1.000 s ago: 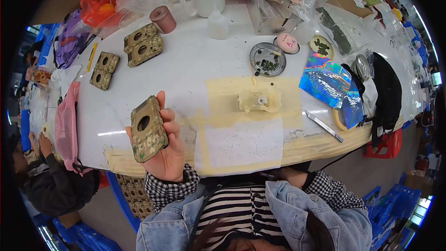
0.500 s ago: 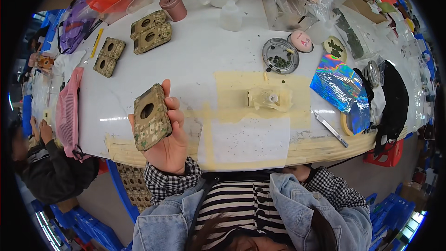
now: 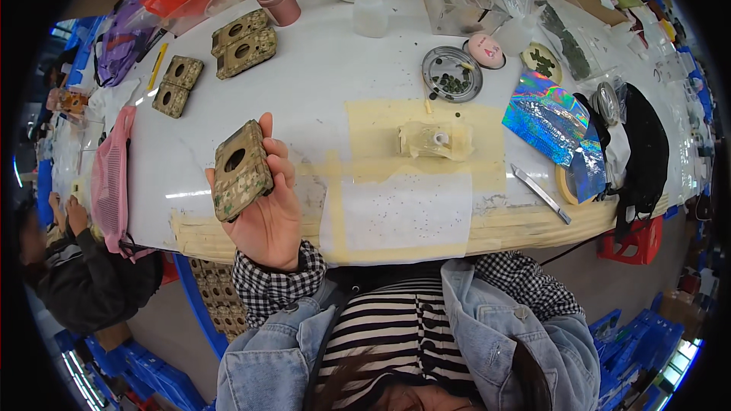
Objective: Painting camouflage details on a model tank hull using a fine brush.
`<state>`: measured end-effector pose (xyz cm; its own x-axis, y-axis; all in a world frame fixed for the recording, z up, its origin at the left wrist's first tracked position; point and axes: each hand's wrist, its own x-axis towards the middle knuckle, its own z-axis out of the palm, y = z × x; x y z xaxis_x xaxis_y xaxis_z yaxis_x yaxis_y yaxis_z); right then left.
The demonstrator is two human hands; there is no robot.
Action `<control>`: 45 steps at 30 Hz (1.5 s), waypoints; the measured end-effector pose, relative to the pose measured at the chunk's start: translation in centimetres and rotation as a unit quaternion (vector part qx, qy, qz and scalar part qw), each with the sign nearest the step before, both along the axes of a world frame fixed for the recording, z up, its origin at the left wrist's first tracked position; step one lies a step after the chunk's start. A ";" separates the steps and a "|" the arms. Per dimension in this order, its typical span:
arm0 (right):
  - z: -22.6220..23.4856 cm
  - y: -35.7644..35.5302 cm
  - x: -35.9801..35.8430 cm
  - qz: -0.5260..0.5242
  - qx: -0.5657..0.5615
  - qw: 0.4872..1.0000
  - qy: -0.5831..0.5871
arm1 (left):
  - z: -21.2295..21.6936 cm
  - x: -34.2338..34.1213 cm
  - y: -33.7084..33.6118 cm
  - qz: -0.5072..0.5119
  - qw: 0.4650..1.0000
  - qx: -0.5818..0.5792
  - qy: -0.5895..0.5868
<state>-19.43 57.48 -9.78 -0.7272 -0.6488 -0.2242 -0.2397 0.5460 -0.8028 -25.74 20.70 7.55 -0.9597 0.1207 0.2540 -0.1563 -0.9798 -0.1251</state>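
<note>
My left hand [image 3: 272, 217] is wrapped around a flat camouflage-patterned case [image 3: 244, 175] with a round dark opening, held tilted above the left part of the table. Its thumb and fingers grip the two long edges. My right hand is hidden; only the checked right sleeve [image 3: 525, 283] shows below the table edge. To the right of the held case, a small clear holder with a white ring [image 3: 435, 139] is taped to the table. Beyond my left hand lie more camouflage cases [image 3: 244, 43], and a further pair [image 3: 178, 87] stands to their left.
A white paper [image 3: 396, 215] with dark specks is taped at the front. Steel tweezers [image 3: 541, 193], a holographic sheet [image 3: 550, 118] and a round dish of small dark pieces [image 3: 451, 74] are on the right. A pink mesh bag [image 3: 113, 183] hangs at left, near another person [image 3: 84, 274].
The view has shifted slightly, so the table's things sit a little higher. My left hand keeps hold of the case, tilted somewhat more. My right hand has dropped out of sight.
</note>
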 end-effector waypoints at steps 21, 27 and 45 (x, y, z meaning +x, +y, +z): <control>0.0 -15.5 0.1 0.290 -0.153 0.944 -0.034 | 0.4 0.2 0.2 -0.003 1.000 -0.018 0.024; -0.7 -20.3 1.0 0.394 -0.030 0.910 -0.127 | 0.2 0.0 0.1 -0.009 1.000 -0.018 0.003; -1.2 -13.3 -3.5 0.173 -0.016 0.985 -0.002 | 0.0 0.0 0.0 -0.002 0.999 -0.040 0.000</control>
<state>-22.96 44.15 -10.94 -0.4607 -0.8643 -0.2020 -0.4038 0.4067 -0.8195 -25.71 20.75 7.57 -0.9592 0.1441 0.2434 -0.1600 -0.9860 -0.0470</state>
